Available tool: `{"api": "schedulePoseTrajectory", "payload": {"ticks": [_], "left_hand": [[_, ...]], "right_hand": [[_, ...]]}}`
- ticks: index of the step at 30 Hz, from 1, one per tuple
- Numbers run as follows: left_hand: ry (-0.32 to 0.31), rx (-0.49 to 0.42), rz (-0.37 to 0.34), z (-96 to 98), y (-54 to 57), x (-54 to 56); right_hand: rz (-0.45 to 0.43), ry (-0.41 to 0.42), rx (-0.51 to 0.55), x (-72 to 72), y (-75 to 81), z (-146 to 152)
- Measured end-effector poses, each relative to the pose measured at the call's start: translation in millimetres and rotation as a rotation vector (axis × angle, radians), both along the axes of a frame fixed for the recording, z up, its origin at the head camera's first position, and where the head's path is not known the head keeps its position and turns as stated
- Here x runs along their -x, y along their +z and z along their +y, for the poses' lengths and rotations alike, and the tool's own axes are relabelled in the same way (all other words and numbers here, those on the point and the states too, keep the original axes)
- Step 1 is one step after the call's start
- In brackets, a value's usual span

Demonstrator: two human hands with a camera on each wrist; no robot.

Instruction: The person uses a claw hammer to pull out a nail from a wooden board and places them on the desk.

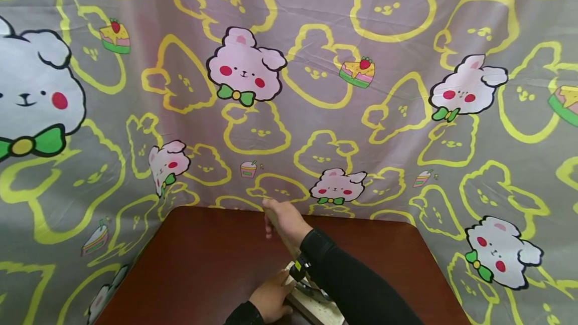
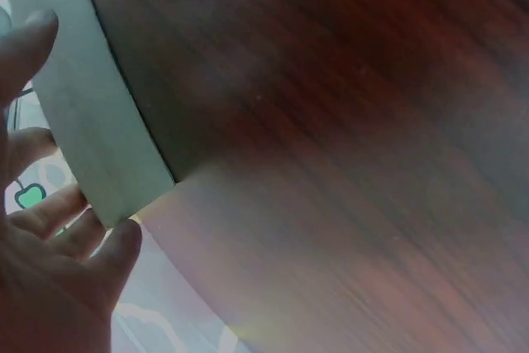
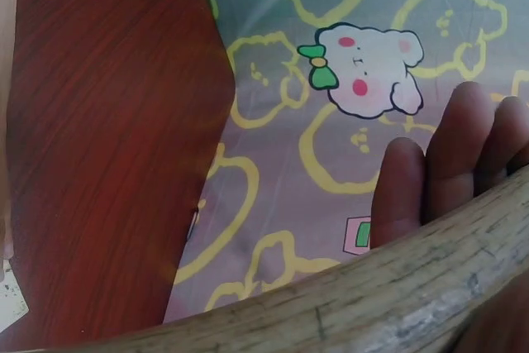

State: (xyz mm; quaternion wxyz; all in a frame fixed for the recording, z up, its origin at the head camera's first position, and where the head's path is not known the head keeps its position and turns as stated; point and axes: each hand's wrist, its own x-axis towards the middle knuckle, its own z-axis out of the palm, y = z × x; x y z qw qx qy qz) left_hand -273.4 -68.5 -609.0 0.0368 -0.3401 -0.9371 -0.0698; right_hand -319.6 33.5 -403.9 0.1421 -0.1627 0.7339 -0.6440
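Observation:
A pale, thick board (image 1: 316, 306) lies near the front of the table, with a dark curved metal piece (image 1: 311, 291) on top of it. My left hand (image 1: 271, 297) holds the board by its side; in the left wrist view the thumb and fingers sit around the board's end (image 2: 116, 130). My right hand (image 1: 289, 222) is raised farther out and grips a long curved wooden handle (image 1: 277, 222). Up close, the handle (image 3: 331, 307) looks worn, and the right fingers (image 3: 459, 155) show behind it. My right forearm hides where the handle meets the board.
The reddish-brown tabletop (image 1: 203, 255) spreads around both hands. A cartoon-printed cloth (image 1: 253, 129) hangs behind the table and along both sides. My dark right sleeve (image 1: 356, 280) crosses above the board.

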Motion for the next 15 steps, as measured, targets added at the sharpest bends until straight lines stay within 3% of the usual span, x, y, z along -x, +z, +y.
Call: {"api": "schedulePoseTrajectory", "payload": {"ticks": [7,9,15], "left_hand": [[-0.013,0.005,0.069,4.5,-2.9,-2.3],[-0.016,0.006,0.078,6.5,-2.6,-2.7],[-0.032,0.041,0.223,5.4,-7.2,-4.9]], "right_hand": [[-0.084,-0.07,0.107,-4.8,-2.7,-2.3],[-0.069,-0.094,0.114,-4.1,-2.5,-1.5],[-0.014,-0.119,0.125,-3.5,-5.5,-0.3]]}}
